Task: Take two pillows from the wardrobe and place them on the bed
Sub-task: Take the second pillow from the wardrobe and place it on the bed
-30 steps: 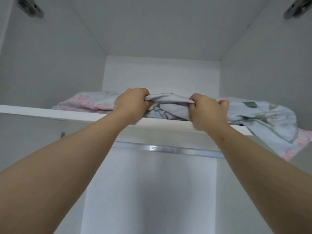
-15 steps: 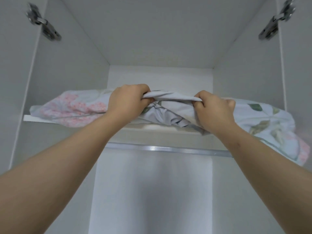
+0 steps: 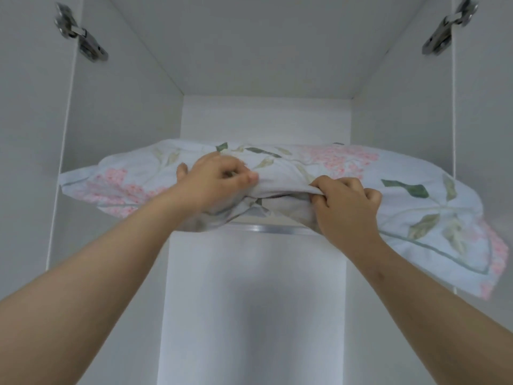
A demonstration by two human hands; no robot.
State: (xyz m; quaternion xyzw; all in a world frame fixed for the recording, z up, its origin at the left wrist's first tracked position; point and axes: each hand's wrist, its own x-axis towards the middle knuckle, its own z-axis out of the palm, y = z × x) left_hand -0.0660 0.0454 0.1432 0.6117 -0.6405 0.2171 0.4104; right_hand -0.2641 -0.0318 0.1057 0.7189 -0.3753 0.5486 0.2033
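A pale blue pillow (image 3: 344, 165) printed with pink flowers and green leaves spans the upper opening of the white wardrobe. Its front edge hangs out past the shelf, and its right end droops lower. My left hand (image 3: 215, 186) is closed on a bunch of the cover near the middle. My right hand (image 3: 345, 204) grips the same bunched fold a little further right. The shelf under the pillow is hidden. A second pillow is not visible.
White wardrobe side walls (image 3: 116, 120) frame the opening. Metal hinges sit at the top left (image 3: 80, 37) and top right (image 3: 447, 27). A silver hanging rail (image 3: 274, 228) runs below the pillow, with the white back panel (image 3: 255, 301) beneath it.
The pillow has slid forward off the shelf toward me and now covers the shelf edge. Both hands kept their grip and came lower and nearer. The view has pulled back from the wardrobe.
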